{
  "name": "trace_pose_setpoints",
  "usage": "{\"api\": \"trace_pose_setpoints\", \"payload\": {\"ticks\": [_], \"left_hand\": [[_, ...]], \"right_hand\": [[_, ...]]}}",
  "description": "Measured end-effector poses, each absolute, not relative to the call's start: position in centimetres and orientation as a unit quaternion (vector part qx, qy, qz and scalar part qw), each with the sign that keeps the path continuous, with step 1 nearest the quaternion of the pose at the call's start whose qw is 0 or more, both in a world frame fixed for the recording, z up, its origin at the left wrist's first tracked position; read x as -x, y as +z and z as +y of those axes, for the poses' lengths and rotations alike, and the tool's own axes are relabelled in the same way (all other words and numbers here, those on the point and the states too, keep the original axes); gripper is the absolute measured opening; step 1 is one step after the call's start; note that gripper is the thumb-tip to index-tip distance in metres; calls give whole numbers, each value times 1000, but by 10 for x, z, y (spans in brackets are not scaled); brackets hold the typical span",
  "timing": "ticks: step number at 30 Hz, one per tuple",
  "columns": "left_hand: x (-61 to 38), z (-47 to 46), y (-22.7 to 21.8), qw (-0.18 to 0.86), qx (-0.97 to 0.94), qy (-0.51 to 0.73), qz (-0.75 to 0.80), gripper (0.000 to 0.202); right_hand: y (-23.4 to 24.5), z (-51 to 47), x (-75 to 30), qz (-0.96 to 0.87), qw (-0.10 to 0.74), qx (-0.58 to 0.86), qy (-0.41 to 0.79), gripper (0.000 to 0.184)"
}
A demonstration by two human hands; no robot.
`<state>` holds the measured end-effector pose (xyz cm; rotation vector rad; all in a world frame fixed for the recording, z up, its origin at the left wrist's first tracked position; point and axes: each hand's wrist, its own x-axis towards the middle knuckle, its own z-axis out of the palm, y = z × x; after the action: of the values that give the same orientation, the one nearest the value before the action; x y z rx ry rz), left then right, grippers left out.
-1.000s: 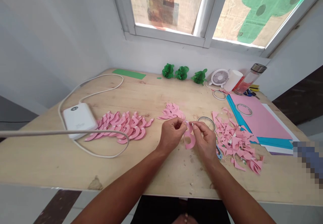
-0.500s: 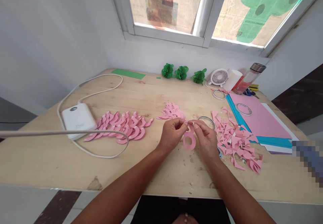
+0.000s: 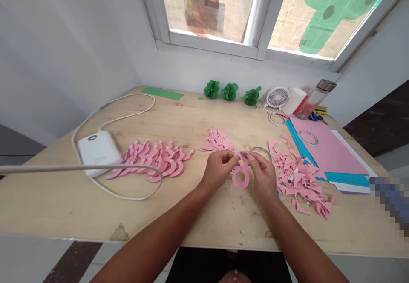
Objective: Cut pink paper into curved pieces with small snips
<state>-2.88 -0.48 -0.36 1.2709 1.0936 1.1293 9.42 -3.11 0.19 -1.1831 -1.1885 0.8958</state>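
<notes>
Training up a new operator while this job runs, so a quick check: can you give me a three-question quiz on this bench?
1. True or false: the left hand and right hand both pinch the pink paper ring.
2. How many green paper puffs stand near the wall?
3. What lies heaped right of the right hand? A: a white power bank. B: torn pink paper scraps. C: a coiled cable.

Key: 1 true; 2 three; 3 B.

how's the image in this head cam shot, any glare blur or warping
In the head view, the window glows bright but throws no harsh glare on the wooden table; wide-angle warping bends the table's edges; a pixelated patch covers the right edge; the pink paper loop looks fairly sharp.
</notes>
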Motion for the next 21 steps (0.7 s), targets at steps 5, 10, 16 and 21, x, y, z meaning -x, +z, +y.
{"api": "trace_pose_setpoints", "payload": {"ticks": [5, 10, 16, 21], "left_hand": [[29, -5, -2, 545, -527, 473, 449, 22], [27, -7, -1, 571, -537, 452, 426, 21], [27, -8, 3, 654, -511, 409, 378, 14], [28, -7, 2, 694, -477, 401, 360, 17]], "right_hand": [[2, -31, -93, -510, 587, 506, 372, 21], [1, -31, -94, -498, 599, 499, 380, 20], [0, -30, -95, -480, 611, 489, 397, 22], [-1, -29, -96, -484, 616, 490, 384, 23]]}}
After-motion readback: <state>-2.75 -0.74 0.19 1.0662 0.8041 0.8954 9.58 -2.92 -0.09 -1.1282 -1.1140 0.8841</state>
